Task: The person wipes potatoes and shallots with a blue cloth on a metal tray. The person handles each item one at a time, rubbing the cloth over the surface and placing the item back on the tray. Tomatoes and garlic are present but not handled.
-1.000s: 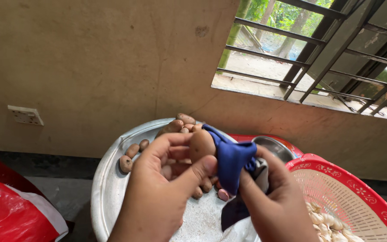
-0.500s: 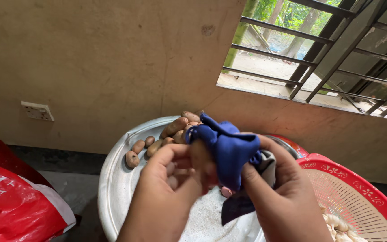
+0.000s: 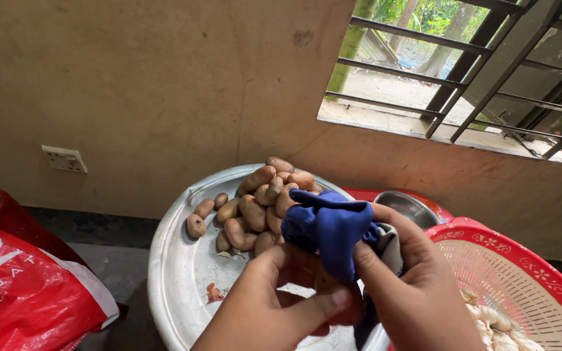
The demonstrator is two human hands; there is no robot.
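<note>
My left hand (image 3: 274, 299) is curled around a brown potato that is almost fully hidden under a blue cloth (image 3: 330, 227). My right hand (image 3: 417, 292) grips the cloth and presses it over the potato from the right. Both hands hover above the near side of a round metal tray (image 3: 177, 273). A pile of several brown potatoes (image 3: 255, 208) lies on the tray's far half, just beyond the cloth.
A red plastic basket (image 3: 541, 279) holding garlic (image 3: 489, 325) stands at the right, with a small metal bowl (image 3: 408, 205) behind my hands. A red plastic bag (image 3: 21, 286) lies at the left. A wall socket (image 3: 64, 158) and a barred window (image 3: 463, 71) are behind.
The cloth has closed over the potato, which was bare in my left hand a second ago. Both hands have dropped lower in view, uncovering the potato pile.
</note>
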